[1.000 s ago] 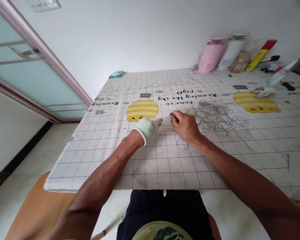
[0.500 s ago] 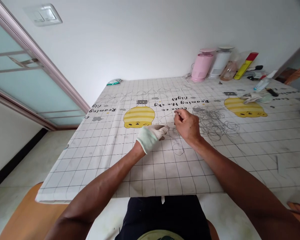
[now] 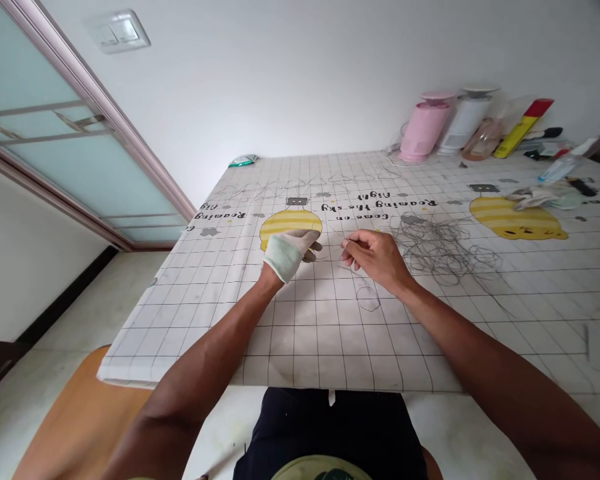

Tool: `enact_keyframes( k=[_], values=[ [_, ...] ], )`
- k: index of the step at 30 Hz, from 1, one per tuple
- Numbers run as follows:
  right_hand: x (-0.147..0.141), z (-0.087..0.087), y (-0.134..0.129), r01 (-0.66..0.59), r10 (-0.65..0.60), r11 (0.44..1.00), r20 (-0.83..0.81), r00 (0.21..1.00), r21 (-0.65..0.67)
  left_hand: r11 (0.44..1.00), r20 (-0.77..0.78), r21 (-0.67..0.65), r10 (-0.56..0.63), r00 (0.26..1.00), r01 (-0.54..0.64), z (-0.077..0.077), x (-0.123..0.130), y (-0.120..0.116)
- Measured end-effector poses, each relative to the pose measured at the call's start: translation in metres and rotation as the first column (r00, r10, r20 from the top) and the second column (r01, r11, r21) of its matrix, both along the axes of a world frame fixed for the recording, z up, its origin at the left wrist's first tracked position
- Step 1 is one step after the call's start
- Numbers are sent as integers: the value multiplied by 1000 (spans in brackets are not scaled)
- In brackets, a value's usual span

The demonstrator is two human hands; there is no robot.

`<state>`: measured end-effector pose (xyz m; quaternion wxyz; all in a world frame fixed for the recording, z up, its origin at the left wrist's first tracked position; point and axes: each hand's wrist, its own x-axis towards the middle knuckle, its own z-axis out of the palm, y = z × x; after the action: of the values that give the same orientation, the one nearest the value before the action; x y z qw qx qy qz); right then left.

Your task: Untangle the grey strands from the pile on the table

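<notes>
My left hand (image 3: 293, 252), in a white knit glove with a pale green cuff, is closed above a yellow striped print on the tablecloth. Its fingertips pinch a thin wire, hardly visible between the hands. Bare and a short way to the right, my right hand (image 3: 373, 255) also pinches thin wire between thumb and forefinger. Beside its wrist lies a loose tangle of thin grey wire (image 3: 443, 250). A small separate wire loop (image 3: 368, 298) rests on the cloth just below the right hand. Bent wire pieces (image 3: 305, 183) run in a row across the far side.
The checked tablecloth (image 3: 325, 347) covers the table. At the back right stand a pink cylindrical device (image 3: 424, 130), a white one (image 3: 464, 123), a bottle (image 3: 481, 140) and a yellow-red box (image 3: 523, 130). Another glove (image 3: 545, 197) lies right. A green packet (image 3: 243, 161) sits at the far left corner.
My hands have moved apart: the left has shifted left and slightly up, the right a little lower on the cloth. The view has turned slightly left.
</notes>
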<state>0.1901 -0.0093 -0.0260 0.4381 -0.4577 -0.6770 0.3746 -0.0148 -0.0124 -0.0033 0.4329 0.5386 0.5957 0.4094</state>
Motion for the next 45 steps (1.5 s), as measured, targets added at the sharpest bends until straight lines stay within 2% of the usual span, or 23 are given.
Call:
enact_keyframes(
  k=[3, 6, 13, 18, 20, 26, 30, 35, 42, 45],
  values=[
    [1, 3, 1, -59, 55, 995, -45, 997, -77, 1000, -14, -3, -21, 1000, 21, -3, -5, 2],
    [3, 0, 4, -57, 43, 992, -124, 991, -115, 999, 4, -4, -37, 999, 37, -4, -5, 2],
    [5, -6, 8, -73, 48, 992, -226, 973, -106, 997, 99, -33, -60, 993, 64, -3, -3, 0],
    [3, 2, 0, -87, 78, 995, -173, 982, -42, 986, 301, -67, -129, 945, 156, -13, -8, 4],
    [2, 5, -1, -78, 70, 995, -138, 988, -54, 981, 336, -59, -155, 929, 185, -15, -9, 5],
    [3, 0, 4, -17, -2, 993, -161, 987, -116, 995, 160, -70, -57, 985, 69, -10, -2, 4],
    [6, -3, 7, -21, -1, 993, -184, 983, -116, 998, 155, -24, -60, 986, 64, -9, -2, 3],
    [8, -4, 10, -40, 6, 990, -239, 971, -136, 998, 167, 0, 57, 984, -58, -6, -6, 1],
    [17, -8, 19, -50, -5, 983, -302, 953, -177, 992, -3, 33, 122, 993, -122, -20, -11, 11],
    [27, -6, 28, -2, -48, 985, -285, 957, -173, 989, -114, 59, 141, 983, -135, -25, -11, 13]
  ],
)
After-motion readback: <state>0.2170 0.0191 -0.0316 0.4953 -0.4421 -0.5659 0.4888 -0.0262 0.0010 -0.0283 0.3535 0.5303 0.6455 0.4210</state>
